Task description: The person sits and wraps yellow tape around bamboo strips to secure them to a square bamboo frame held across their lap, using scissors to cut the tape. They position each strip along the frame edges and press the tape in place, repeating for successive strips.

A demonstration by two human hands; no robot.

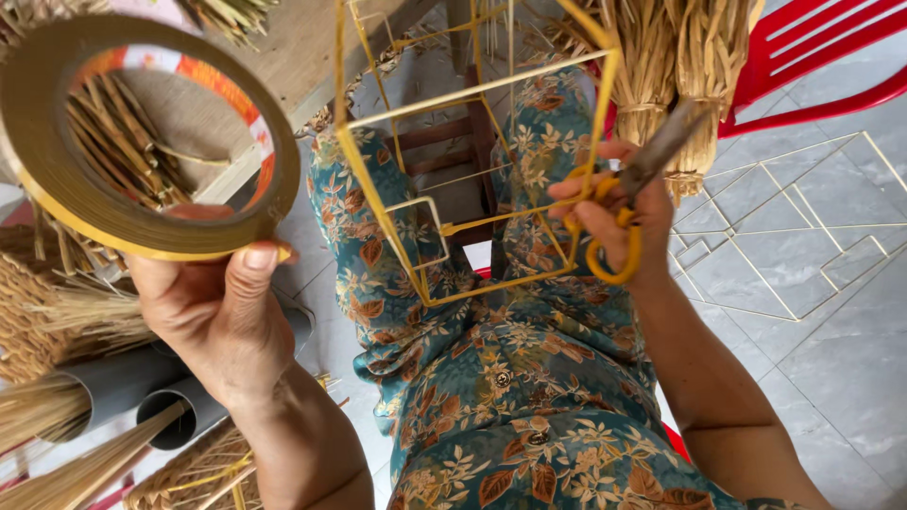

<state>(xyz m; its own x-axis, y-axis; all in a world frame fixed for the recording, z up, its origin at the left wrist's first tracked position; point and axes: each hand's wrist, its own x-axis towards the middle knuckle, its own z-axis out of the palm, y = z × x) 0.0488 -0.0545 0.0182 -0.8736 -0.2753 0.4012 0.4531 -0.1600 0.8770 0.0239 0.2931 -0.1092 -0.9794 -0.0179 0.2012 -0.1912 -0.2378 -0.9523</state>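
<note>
Left hand (222,316), nearest, grips a yellow tape roll (142,132) raised at left; right hand (614,212) holds scissors (642,179) against the wire frame (472,170), apparently mostly wrapped; flat frames (784,236) on the floor unassembled.

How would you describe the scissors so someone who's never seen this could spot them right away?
Start at the red chair at the upper right, then drop to the person's right hand beside the yellow wire frame. The scissors sit in that hand, dull metal blades pointing up toward the straw bundles. Their looped yellow handles set them apart from the thin, straight frame rods.
</note>
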